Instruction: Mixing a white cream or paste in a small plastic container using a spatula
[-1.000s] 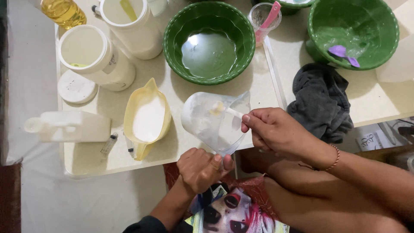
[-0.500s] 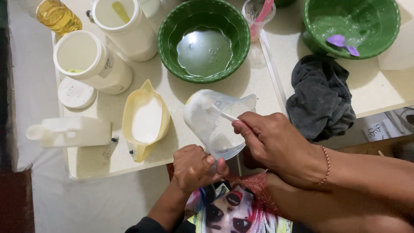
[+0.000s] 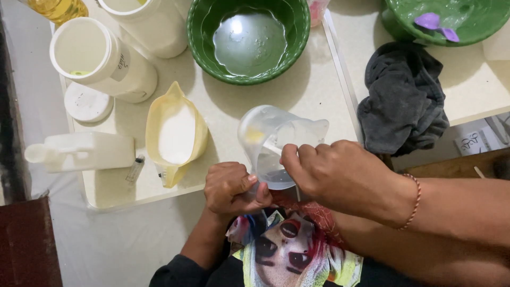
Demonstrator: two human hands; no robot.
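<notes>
A clear plastic measuring cup [image 3: 276,141] with a pour spout is tilted over the front edge of the table. My left hand [image 3: 234,188] grips it low down, at its base and handle. My right hand [image 3: 334,172] hovers over the cup's mouth, pinching a thin white stick that reaches into the cup. A little pale liquid lies in the cup's bottom. A yellow scoop-shaped jug [image 3: 175,133] holding white powder or liquid sits just left of the cup.
A green bowl [image 3: 199,48] with cloudy liquid stands behind the cup. White tubs [image 3: 101,58] and a lid [image 3: 87,102] sit at the left, with a white bottle [image 3: 79,152] lying down. A grey cloth [image 3: 404,101] lies right, below a second green bowl [image 3: 467,26].
The cup and both hands have shifted slightly right and closer to the table edge. My right hand has moved further over the cup's mouth with the stick.
</notes>
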